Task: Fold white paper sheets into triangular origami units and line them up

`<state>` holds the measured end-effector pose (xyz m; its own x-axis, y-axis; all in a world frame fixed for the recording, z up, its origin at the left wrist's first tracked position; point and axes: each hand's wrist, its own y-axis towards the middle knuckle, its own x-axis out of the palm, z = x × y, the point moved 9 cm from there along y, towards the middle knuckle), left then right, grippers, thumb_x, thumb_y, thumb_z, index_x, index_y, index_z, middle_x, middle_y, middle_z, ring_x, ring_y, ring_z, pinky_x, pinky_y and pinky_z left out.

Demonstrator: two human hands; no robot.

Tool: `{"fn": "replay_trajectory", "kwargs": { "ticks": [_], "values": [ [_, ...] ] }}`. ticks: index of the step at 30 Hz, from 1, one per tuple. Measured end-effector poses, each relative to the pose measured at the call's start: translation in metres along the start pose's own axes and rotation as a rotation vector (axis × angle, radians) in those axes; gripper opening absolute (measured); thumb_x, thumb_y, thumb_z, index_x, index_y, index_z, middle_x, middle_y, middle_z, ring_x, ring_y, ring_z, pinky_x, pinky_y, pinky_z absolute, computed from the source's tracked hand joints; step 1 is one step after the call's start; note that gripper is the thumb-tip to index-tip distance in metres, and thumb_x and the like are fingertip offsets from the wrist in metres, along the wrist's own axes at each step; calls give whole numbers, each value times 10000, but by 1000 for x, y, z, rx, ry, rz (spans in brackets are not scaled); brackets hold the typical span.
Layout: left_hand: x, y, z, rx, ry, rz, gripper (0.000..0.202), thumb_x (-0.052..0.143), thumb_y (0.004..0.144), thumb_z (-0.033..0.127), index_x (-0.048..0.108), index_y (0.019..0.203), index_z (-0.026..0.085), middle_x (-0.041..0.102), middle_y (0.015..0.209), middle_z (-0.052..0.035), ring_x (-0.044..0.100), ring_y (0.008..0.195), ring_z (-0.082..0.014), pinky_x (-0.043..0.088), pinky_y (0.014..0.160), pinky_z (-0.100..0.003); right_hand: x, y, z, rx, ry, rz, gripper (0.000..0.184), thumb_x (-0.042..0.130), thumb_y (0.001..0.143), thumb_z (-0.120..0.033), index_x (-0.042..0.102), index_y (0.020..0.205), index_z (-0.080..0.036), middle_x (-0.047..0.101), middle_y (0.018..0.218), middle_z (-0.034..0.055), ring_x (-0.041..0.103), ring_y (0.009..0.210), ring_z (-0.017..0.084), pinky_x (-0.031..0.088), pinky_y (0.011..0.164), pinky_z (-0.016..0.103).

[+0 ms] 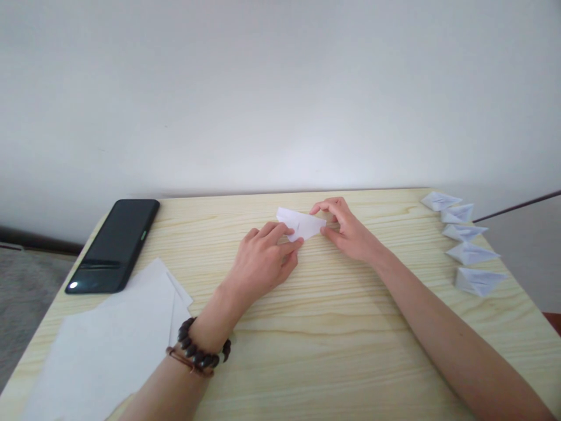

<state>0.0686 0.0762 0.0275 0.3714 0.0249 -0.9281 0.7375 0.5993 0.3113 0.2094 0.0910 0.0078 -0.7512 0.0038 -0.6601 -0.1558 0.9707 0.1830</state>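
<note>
A small folded piece of white paper [307, 225] lies on the wooden table between my hands. My left hand [269, 254] grips its left and near side, with fingertips on top and the thumb at the near edge. At the paper's right end is my right hand [346, 228], its thumb touching the corner and its index finger curved over the far edge. Dark beads and a brown cord circle my left wrist.
White paper sheets [114, 339] lie at the left, partly under my left forearm. Behind them rests a black phone [116, 245]. Several folded paper boats [467, 234] line the table's right edge. A pale wall [280, 99] stands behind the table [307, 351].
</note>
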Motion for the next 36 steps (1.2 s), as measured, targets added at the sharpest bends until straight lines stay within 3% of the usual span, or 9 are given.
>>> {"fn": "replay_trajectory", "kwargs": {
  "ticks": [5, 9, 13, 19, 23, 28, 36],
  "values": [
    [2, 0, -1, -1, -7, -20, 249, 532, 876, 234, 717, 1040, 269, 657, 1121, -60, 588, 1044, -239, 499, 794, -380, -9, 1, 12, 4, 3, 77, 471, 386, 708, -15, 528, 1095, -241, 466, 1104, 73, 497, 1028, 200, 468, 831, 358],
    [4, -1, -2, 9, -9, -24, 258, 526, 879, 236, 706, 1061, 274, 649, 1134, -64, 577, 1061, -245, 493, 813, -389, -6, 0, 14, -3, -17, 133, 352, 436, 770, -85, 524, 1077, -233, 489, 1073, 69, 519, 979, 197, 471, 829, 363],
    [5, -3, -1, 22, -4, -11, 278, 529, 876, 219, 695, 1091, 280, 648, 1142, -67, 565, 1094, -251, 485, 829, -393, 5, 0, 3, -41, -76, 72, 296, 586, 810, -239, 522, 1098, -219, 485, 1076, 83, 503, 1049, 234, 443, 921, 406],
    [4, -3, -3, 5, -27, 1, 264, 536, 862, 211, 715, 1046, 275, 671, 1139, -55, 594, 1086, -247, 502, 845, -404, 3, 0, 2, -33, -7, -46, 363, 451, 834, -120, 499, 1173, -243, 457, 1147, 88, 472, 1124, 220, 443, 936, 399],
    [0, -2, -9, -32, -99, 21, 243, 543, 850, 195, 729, 996, 250, 701, 1139, -42, 628, 1090, -228, 520, 880, -386, -1, 0, 6, -32, -9, 5, 354, 437, 826, -103, 515, 1146, -235, 472, 1148, 86, 489, 1107, 216, 439, 931, 401],
    [-3, -2, -15, -44, -179, 35, 236, 537, 850, 201, 710, 1011, 208, 721, 1122, -39, 638, 1116, -226, 534, 881, -373, 9, -2, -5, -83, -167, 36, 314, 600, 835, -326, 547, 1120, -204, 516, 1115, 101, 501, 1086, 251, 420, 955, 420],
    [-1, -4, -16, -23, -202, 3, 239, 530, 860, 227, 697, 1031, 221, 703, 1165, -26, 616, 1151, -236, 525, 877, -385, 12, -2, -8, -90, -249, 51, 342, 612, 817, -299, 551, 1136, -193, 526, 1144, 106, 502, 1105, 262, 419, 966, 426]
  ]
}}
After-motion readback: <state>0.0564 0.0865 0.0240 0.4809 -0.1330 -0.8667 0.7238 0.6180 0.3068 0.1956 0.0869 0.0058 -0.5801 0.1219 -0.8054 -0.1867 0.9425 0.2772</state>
